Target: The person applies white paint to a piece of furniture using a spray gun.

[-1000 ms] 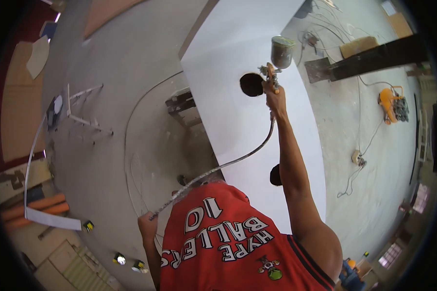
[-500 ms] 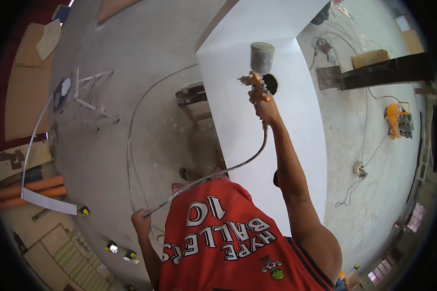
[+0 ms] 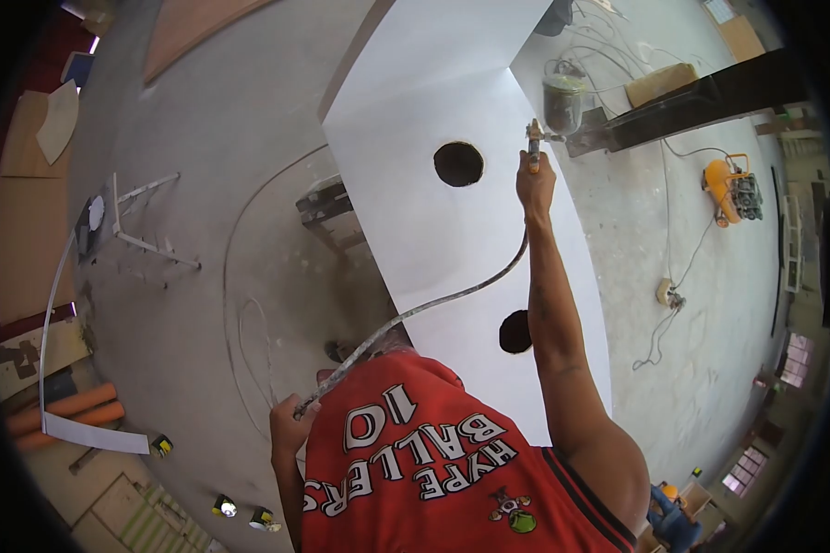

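Grips spray gun (image 3: 534, 149) in right hand (image 3: 536, 187), fingers wrapped closed round the handle, arm stretched forward over white panel (image 3: 406, 184). Holds gun near the panel's right edge, gun body just above the fist. Carries paint cup (image 3: 564, 103) past the gun in the view, to the right, over the floor side of that edge. Can't tell trigger state, or height above panel. Pinches hose (image 3: 447, 299) in left hand (image 3: 292, 422), fingers closed, low beside the red jersey (image 3: 397, 461); well apart from the gun, linked to it by the hose curving across panel. Shows two round dark holes in panel: upper hole (image 3: 458, 163) left of the right fist, lower hole (image 3: 515, 332) beside the forearm, partly hidden. Shows dark stand (image 3: 326, 205) at panel's left side, dark beam (image 3: 701, 106) right of the cup, orange compressor (image 3: 721, 194) farther right on floor (image 3: 618, 276).
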The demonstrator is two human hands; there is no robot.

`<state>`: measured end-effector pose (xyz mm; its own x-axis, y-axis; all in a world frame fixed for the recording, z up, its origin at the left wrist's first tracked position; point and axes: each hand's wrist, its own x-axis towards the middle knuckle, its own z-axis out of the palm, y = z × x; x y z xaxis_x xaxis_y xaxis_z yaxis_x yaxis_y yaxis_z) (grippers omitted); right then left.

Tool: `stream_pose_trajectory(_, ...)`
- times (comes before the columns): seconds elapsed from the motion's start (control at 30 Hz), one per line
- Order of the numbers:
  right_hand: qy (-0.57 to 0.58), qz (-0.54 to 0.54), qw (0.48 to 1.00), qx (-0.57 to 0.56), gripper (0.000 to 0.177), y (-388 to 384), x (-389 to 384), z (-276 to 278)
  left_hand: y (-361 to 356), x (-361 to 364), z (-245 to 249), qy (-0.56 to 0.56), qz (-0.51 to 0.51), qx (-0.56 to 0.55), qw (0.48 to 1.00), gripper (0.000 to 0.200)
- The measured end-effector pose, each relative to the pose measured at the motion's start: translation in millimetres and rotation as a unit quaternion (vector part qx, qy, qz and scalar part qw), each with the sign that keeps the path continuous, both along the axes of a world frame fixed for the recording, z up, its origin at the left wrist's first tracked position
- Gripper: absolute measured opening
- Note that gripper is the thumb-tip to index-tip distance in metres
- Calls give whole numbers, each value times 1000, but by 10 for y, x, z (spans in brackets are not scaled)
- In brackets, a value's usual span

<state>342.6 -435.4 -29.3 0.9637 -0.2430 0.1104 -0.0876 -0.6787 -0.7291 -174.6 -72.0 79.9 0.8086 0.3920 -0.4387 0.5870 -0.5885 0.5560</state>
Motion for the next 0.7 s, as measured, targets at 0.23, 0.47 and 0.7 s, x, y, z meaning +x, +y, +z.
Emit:
stream_pose_trajectory(0.23,145,151,967,146,35,634,-589,-4,135,-424,-45,-43,92,23,995,38)
stream_pose_trajectory(0.47,350,254,855,287,24,1255,-907,138,336,-760,112,-48,157,57,985,43)
stream_pose_trajectory(0.7,319,204,875,301,21,998,-755,206,363,-686,85,-51,132,71,987,42)
